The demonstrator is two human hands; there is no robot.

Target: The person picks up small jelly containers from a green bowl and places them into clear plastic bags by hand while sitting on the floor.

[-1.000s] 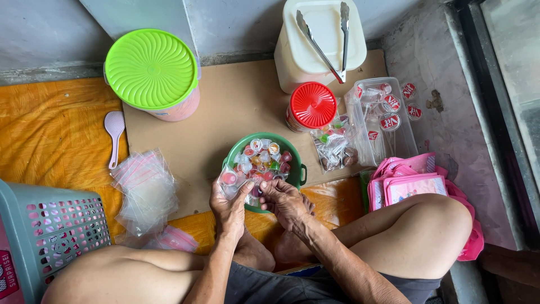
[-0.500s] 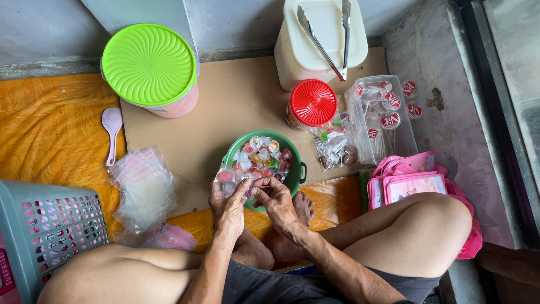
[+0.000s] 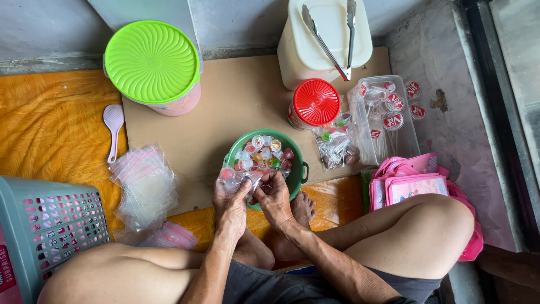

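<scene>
Small clear plastic bag of coloured jelly cups (image 3: pixel 235 179) sits pinched between left hand (image 3: pixel 229 204) and right hand (image 3: pixel 274 197) fingers, above green bowl (image 3: pixel 296 163), seemingly mid-packing; sealing likely needs steady grip.

Clear bag (image 3: pixel 239 181) (jelly cups inside), over green bowl (image 3: pixel 298 163)

The person wears dark grey shorts (image 3: pixel 292 284), with bare forearms, legs and feet, no sleeves showing.
</scene>
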